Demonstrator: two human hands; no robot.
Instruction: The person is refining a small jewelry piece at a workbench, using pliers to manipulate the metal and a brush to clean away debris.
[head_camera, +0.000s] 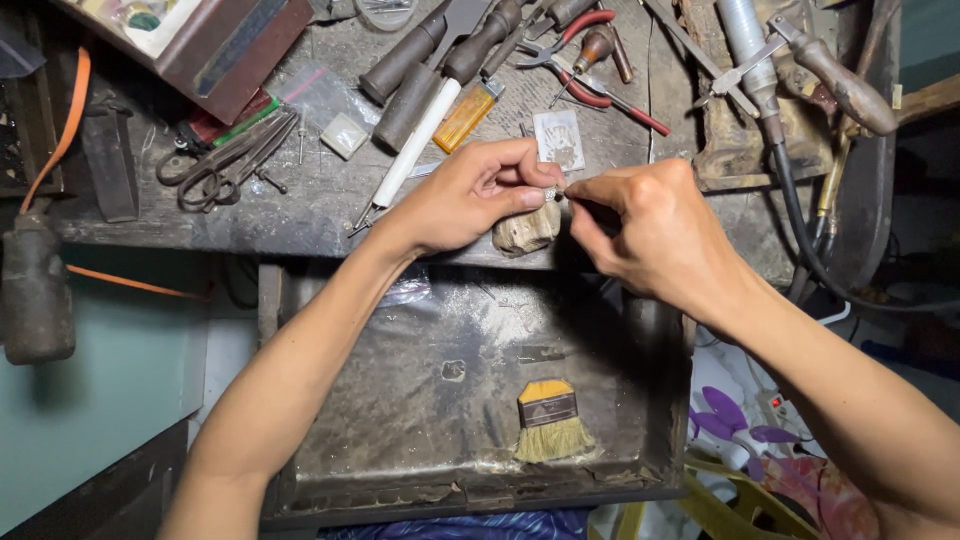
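Small pale metal piece (551, 192) pinched between left hand (470, 195) and right hand (640, 230): dull shine. Grey worn workbench top (300, 200): scuffed, matt, gritty. Dark metal tray drawer (400, 400): tarnished, dusty. Flat brush with yellow handle (549, 420): painted glossy handle, coarse pale bristles. Red-handled pliers (585, 60): smooth plastic grips. Dark steel scissors (225, 160): matt, oxidised.

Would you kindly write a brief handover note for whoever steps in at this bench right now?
Left hand: fingertips pinch a small silvery piece above the wooden bench pin.
Right hand: fingers closed at that piece; whether it holds a tool cannot be told.
Catch tray below holds a yellow-handled brush.
Scissors, red-handled pliers and an orange lighter lie on the workbench.
Work on the piece is under way; its progress cannot be judged.
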